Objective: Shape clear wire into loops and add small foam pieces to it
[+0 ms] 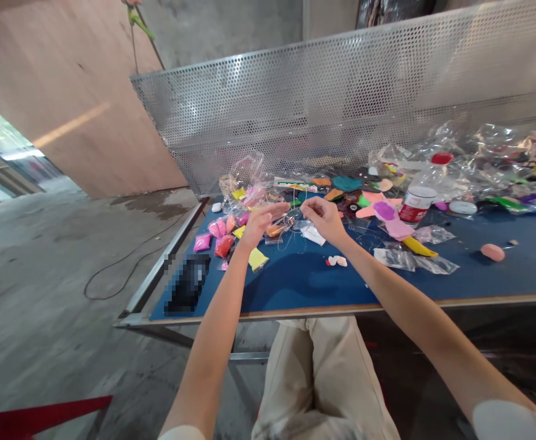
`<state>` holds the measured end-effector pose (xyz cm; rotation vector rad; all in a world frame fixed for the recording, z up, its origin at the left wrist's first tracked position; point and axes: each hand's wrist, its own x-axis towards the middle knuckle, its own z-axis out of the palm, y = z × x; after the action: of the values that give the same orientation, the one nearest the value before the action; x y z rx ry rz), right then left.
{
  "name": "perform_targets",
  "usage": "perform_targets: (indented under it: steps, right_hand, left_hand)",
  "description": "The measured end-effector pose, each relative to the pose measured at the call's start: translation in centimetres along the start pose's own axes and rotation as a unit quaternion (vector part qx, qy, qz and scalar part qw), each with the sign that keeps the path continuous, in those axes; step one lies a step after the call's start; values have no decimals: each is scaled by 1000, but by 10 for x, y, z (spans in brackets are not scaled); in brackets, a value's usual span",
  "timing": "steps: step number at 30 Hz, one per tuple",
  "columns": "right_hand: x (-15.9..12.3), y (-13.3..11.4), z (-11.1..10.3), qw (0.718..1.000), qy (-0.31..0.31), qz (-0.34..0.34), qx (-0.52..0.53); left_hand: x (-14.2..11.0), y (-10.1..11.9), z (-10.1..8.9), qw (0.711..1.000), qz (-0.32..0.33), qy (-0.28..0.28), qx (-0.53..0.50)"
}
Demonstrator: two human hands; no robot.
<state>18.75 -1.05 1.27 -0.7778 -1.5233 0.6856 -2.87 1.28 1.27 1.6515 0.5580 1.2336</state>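
Note:
Above the blue table, my left hand (pixel 262 223) reaches in with its fingers stretched out towards the right. Facing it across a small gap, my right hand (pixel 323 217) is closed in a pinch; whatever lies between its fingertips is too small to tell. Fine pale strands (pixel 294 245) loop down between and below the hands. Under them lie an orange clay packet (pixel 274 231) and a white piece of wrapping (pixel 312 233). Nearer me sit small white and pink lumps (pixel 340 261). Bright clay packets (pixel 224 245) are heaped beside my left wrist.
A bottle with a red cap (pixel 418 198) stands right of my hands, amid clear bags and coloured clay pieces (pixel 389 214). A pink lump (pixel 492 252) lies farther right. At the left edge is a dark blurred rectangle (pixel 188 284). A perforated metal panel (pixel 295 104) rises behind.

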Motion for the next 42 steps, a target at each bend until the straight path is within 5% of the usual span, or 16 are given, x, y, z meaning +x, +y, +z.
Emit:
perform_targets:
  steps: [5, 14, 26, 28, 30, 32, 34, 37, 42]
  right_hand:
    - [-5, -2, 3, 999, 0, -2, -52]
    - [0, 9, 0, 997, -15, 8, -81]
    - [5, 22, -2, 998, -39, 48, -19]
    - [7, 26, -5, 997, -24, 72, -6]
    - [8, 28, -8, 996, -6, 85, -11]
    - [9, 27, -10, 996, 2, 77, -37]
    - [8, 23, -9, 996, 3, 52, -76]
    - [3, 16, -3, 991, 7, 9, -133]
    - [-4, 10, 6, 984, -14, -12, -177]
  left_hand:
    - [-6, 11, 15, 993, 1, 15, 117]
    - [-1, 8, 13, 981, -24, -10, 192]
    - [3, -11, 21, 988, -151, -7, 14]
    - [3, -10, 17, 991, -120, 12, 58]
    - [2, -5, 12, 986, -22, 65, 154]
    - [0, 1, 9, 947, 99, 116, 283]
    - [-2, 5, 9, 896, 168, 109, 396]
    - [-2, 2, 14, 871, 177, 57, 455]
    - [1, -3, 21, 903, 149, 86, 394]
